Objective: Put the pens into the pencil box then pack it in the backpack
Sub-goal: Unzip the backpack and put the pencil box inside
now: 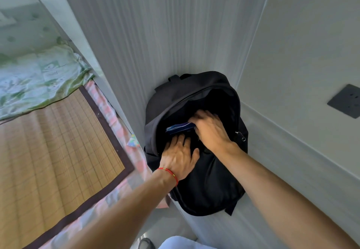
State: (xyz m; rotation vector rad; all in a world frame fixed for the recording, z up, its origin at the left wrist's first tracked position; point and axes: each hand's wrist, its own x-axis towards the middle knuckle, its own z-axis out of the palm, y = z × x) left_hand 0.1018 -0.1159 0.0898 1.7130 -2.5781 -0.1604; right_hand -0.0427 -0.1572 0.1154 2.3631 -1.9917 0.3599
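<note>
A black backpack [210,182] leans in the corner against the ribbed wall, its main zip open at the top. A blue pencil box [180,127] lies half inside the opening, only its top edge showing. My right hand [209,130] reaches into the opening and its curled fingers grip the right end of the box. My left hand [178,156] has its fingers hooked over the front lip of the opening, holding the bag's fabric. No pens are visible.
A bed with a bamboo mat [48,151] and a green patterned blanket [39,81] fills the left side. A ribbed wall panel [155,34] rises behind the bag. A dark wall socket [344,100] sits on the right wall.
</note>
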